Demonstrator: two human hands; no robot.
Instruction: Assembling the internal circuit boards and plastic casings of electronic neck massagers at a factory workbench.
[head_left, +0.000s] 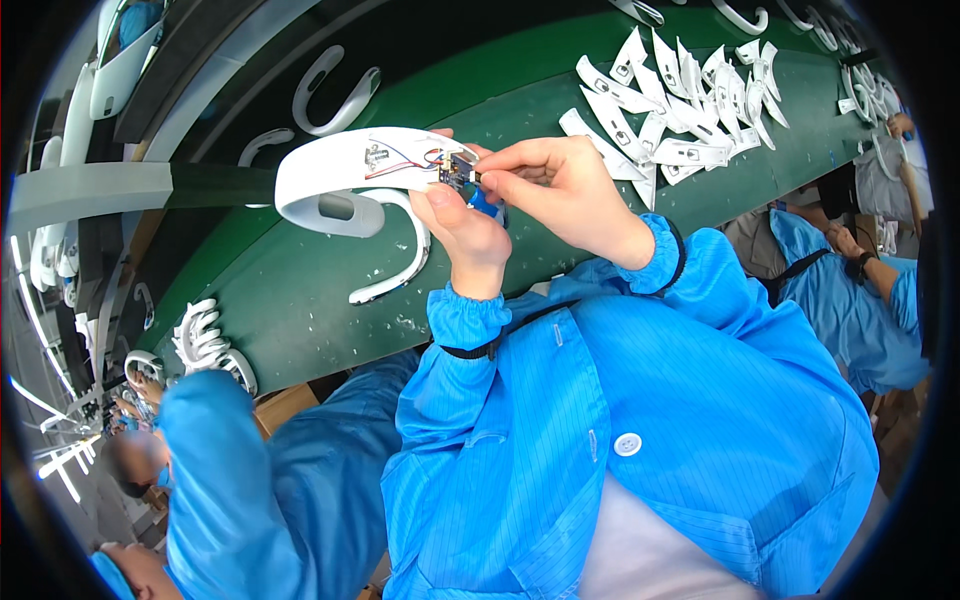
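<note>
My left hand (468, 232) is closed around one end of a white curved plastic housing (310, 180), held above the green table. Thin red and blue wires (398, 163) run along the housing's inside to a small dark circuit board (457, 170) by my left thumb. My right hand (570, 190) pinches thumb and forefinger together at the board's right edge; what sits between the fingertips is too small to make out. Something bright blue (483, 204) shows just below the board, partly covered by my left hand. Another white curved part (405, 260) lies on the table behind the housing.
A heap of white shell pieces (700, 110) covers the table's right part. On the green table (330, 335) more curved white parts (335, 95) lie at the far side, and a stack of them (203, 335) stands left. Co-workers in blue sit on the left (290, 490) and right (850, 310).
</note>
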